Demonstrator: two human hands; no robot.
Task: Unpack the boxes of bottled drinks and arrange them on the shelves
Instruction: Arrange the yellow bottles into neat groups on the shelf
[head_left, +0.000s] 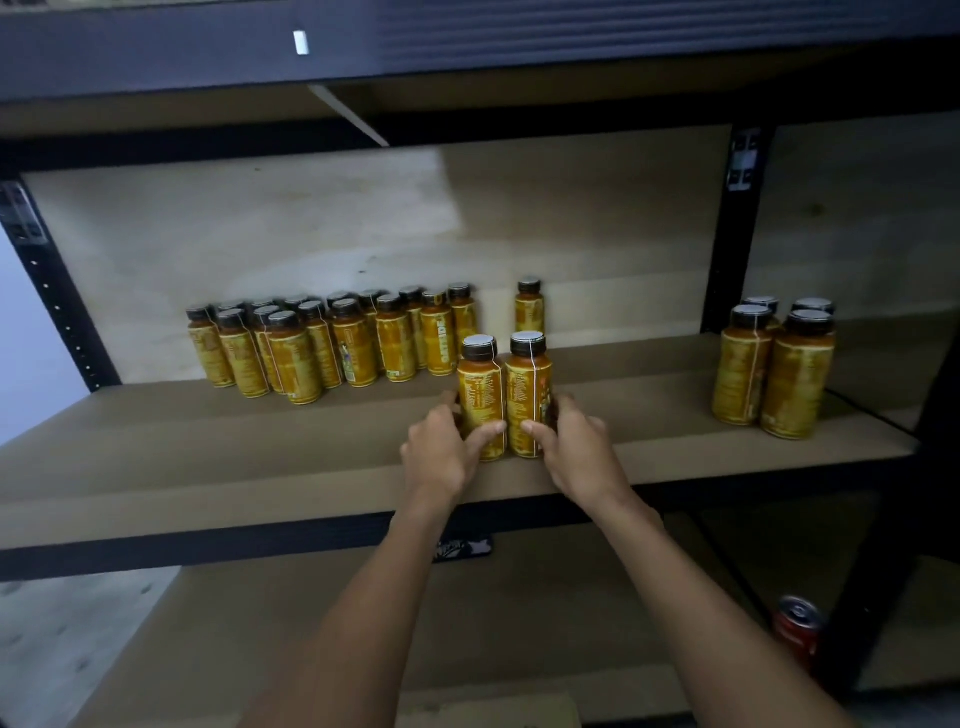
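The left hand (439, 452) is gripping the left bottle (479, 387) low on its body. Its thumb is lying across the front of the label, and its other fingers are wrapping round the far side, where they are mostly hidden. The right hand (576, 447) is gripping the right bottle (529, 384) the same way, thumb in front and fingers curling behind. Both bottles are standing upright and touching each other near the front middle of the shelf (208, 467), with the hands partly covering their lower halves.

Behind them a single bottle (530, 306) is standing alone toward the back. To the left a cluster of bottles (332, 343) is crowding together in rows. The rear ones are showing only their caps, so their number is unclear. At the right end four bottles (774, 369) are standing, the back pair largely hidden. The label print is mostly too blurred to read.

On the lower shelf (519, 623) a red can (797, 631) is sitting just beside the dark frame post (878, 597). A small dark object (462, 548) is peeking out under the shelf edge, too dim to identify.
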